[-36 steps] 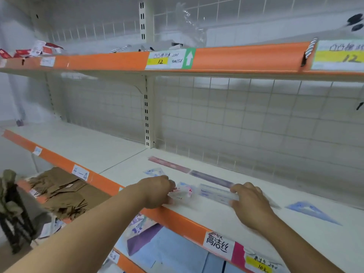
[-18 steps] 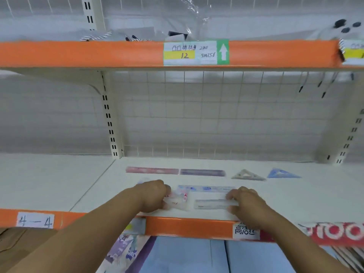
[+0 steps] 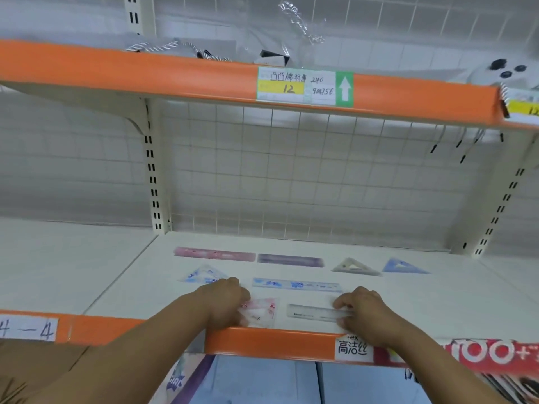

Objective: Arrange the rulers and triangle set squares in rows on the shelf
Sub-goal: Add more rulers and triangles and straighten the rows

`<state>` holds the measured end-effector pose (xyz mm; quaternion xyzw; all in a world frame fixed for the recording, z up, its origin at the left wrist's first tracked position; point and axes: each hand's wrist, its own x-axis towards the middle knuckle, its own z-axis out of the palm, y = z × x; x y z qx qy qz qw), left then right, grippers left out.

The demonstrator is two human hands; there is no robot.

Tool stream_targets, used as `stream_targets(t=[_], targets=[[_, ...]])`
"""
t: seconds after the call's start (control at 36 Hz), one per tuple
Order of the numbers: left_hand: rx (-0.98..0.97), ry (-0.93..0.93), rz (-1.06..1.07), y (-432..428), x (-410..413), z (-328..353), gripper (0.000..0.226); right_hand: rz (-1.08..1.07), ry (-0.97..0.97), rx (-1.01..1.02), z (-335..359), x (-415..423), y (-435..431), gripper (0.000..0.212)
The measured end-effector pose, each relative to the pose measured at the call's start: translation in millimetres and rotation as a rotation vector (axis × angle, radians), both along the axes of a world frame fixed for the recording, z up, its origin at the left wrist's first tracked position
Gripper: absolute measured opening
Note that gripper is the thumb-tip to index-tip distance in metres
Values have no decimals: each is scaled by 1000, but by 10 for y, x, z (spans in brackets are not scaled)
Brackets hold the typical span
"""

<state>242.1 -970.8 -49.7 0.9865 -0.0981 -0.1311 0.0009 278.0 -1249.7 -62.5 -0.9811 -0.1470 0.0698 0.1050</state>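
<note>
On the white shelf point(image 3: 437, 301) the back row holds a pink ruler point(image 3: 214, 254), a purple ruler point(image 3: 290, 260), a beige set square point(image 3: 354, 267) and a blue set square point(image 3: 404, 266). In front of them lie a clear blue-printed set square point(image 3: 204, 275) and a clear blue-printed ruler point(image 3: 296, 285). At the front edge, my left hand point(image 3: 224, 304) holds the left side of a pink-printed set square point(image 3: 259, 312). My right hand point(image 3: 361, 312) pinches the right end of a clear ruler point(image 3: 313, 312) lying flat along the edge.
An orange lip point(image 3: 277, 342) with price labels runs along the shelf front. A wire grid point(image 3: 291, 185) backs the bay, and an upper orange shelf point(image 3: 175, 77) hangs overhead. Books and packets sit on the shelf below point(image 3: 262, 383).
My view has swung from an oblique angle to face the shelf squarely. Both hands stay on the same two pieces near the front edge; the blue-printed set square now shows left of my left hand.
</note>
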Motion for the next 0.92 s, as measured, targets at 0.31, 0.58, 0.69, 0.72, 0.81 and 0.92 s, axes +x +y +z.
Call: stream_targets(t=[0.31, 0.58, 0.69, 0.72, 0.81, 0.92], targets=[[106, 16, 187, 139, -45, 88, 52, 36, 0, 11, -35, 124, -40, 20], [220, 71, 319, 279, -65, 78, 55, 78, 19, -23, -65, 234, 17, 19], [229, 59, 318, 261, -70, 65, 51, 83, 31, -60, -59, 258, 46, 17], [232, 55, 317, 256, -69, 60, 50, 82, 36, -65, -59, 259, 46, 17], [238, 46, 316, 252, -65, 56, 51, 77, 38, -46, -46, 256, 45, 20], [232, 48, 319, 264, -58, 56, 54, 92, 19, -5, -12, 229, 45, 29]])
